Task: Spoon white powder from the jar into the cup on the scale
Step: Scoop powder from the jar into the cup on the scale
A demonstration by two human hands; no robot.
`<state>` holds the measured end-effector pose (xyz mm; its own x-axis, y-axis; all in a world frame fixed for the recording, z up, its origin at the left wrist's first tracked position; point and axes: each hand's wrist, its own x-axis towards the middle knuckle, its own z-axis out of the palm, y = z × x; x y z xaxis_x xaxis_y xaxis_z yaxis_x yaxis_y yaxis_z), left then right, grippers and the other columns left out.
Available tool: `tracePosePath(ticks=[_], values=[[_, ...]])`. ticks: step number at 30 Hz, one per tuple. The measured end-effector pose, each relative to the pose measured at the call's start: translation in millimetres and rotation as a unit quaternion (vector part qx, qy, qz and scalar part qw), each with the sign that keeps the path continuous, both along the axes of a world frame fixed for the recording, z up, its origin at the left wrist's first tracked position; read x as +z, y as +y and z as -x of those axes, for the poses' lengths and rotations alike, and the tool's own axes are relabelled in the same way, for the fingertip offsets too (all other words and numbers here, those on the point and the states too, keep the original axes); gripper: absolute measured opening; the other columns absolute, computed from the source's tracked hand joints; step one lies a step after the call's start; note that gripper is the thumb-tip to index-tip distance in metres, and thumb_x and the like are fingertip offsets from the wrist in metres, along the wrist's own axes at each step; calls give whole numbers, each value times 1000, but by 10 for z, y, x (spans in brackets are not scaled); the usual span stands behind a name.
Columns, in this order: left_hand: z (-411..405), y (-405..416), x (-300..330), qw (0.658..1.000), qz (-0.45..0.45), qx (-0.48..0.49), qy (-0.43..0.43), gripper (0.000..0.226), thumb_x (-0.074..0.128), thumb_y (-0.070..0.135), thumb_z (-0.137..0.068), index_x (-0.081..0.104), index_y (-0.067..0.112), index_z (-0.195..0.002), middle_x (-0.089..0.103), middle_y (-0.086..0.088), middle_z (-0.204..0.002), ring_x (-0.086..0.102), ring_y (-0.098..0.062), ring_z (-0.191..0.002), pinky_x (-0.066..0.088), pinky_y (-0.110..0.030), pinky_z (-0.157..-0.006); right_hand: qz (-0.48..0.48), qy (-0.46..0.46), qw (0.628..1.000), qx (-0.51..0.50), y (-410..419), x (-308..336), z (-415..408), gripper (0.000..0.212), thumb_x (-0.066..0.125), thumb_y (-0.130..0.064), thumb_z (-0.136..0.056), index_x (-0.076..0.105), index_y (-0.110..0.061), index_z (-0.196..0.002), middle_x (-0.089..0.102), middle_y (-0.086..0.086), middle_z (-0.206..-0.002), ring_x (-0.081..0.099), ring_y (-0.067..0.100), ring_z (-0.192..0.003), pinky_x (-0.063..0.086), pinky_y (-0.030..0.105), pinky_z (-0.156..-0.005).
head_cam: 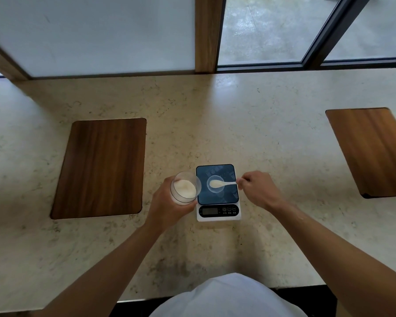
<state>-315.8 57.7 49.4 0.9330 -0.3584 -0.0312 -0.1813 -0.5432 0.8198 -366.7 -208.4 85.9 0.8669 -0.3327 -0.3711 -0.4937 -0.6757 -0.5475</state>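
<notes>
A clear jar (185, 188) holding white powder is gripped from below and the side by my left hand (167, 208), raised just left of the scale. The small white scale (217, 193) has a dark blue platform and a dark display at its front. A small clear cup (215, 184) stands on the platform. My right hand (257, 188) pinches the handle of a white spoon (222, 183). The spoon's bowl, loaded with white powder, is over the cup's opening.
The pale stone counter (215, 122) carries two inset wooden panels, one on the left (101, 168) and one at the far right (373, 149). A window and wooden frame run along the back edge. The counter's front edge is close to my body.
</notes>
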Motion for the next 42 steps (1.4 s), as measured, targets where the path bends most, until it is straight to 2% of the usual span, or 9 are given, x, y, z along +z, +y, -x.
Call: tracePosePath(ticks=[8,14,22,26,29,31,36,38,42], values=[[-12,-12,-3,1000,-1,-2,-6,83,95,35,-58,46,31,-125,59,13,-113,57,-4,-95,37,3,-78,31,-14,999,16,56,48,-28,36,53,-28,-100,74,-11,-77,63,-2,-60,50,10,-48,34,22,-45],[-11,-9,-3,1000,-10,6,1,82,94,40,-57,45,36,-123,58,17,-110,52,17,-99,36,3,-76,51,-38,997,32,62,67,-31,34,54,-27,-99,76,-9,-81,62,-3,-58,49,9,-46,33,23,-45],[4,-21,-1,1000,-3,-2,1,80,94,37,-59,48,31,-124,59,16,-111,54,13,-95,38,2,-77,113,-87,986,81,60,81,20,32,57,-25,-97,73,-7,-75,51,-8,-53,45,4,-45,26,20,-44],[15,-22,17,1000,-1,-9,-2,81,94,38,-59,47,32,-124,60,14,-113,57,3,-93,38,2,-78,134,-129,976,111,76,118,70,26,61,-22,-95,76,-8,-79,59,1,-60,42,4,-47,23,17,-46],[14,-19,22,1000,3,-12,2,81,94,39,-59,47,32,-125,60,14,-113,56,8,-95,39,1,-78,149,-150,968,132,88,148,105,24,61,-19,-95,75,-7,-80,52,-3,-62,39,5,-48,23,16,-46],[14,-23,22,1000,2,-12,6,81,93,40,-60,49,28,-127,61,12,-115,58,3,-96,39,0,-79,158,-165,963,145,102,169,138,23,62,-18,-95,73,-5,-78,49,-4,-62,38,7,-46,23,17,-44],[10,-29,15,1000,-3,-25,-4,83,93,38,-62,49,19,-130,61,4,-120,58,-11,-102,44,-13,-85,168,-178,956,163,119,190,188,23,63,-17,-95,74,-2,-80,60,5,-65,50,19,-48,41,26,-43],[15,-31,17,1000,-1,-26,-3,84,93,38,-62,50,18,-130,61,3,-121,58,-13,-103,48,-21,-87,165,-185,956,158,106,212,202,22,64,-15,-94,74,-1,-80,60,5,-64,48,18,-47,37,23,-43],[31,-36,23,1000,3,-31,-2,83,93,38,-62,49,19,-130,61,3,-121,58,-13,-103,47,-20,-88,132,-204,964,103,117,303,203,16,69,-13,-91,77,-3,-81,63,4,-63,47,14,-49,30,16,-47]])
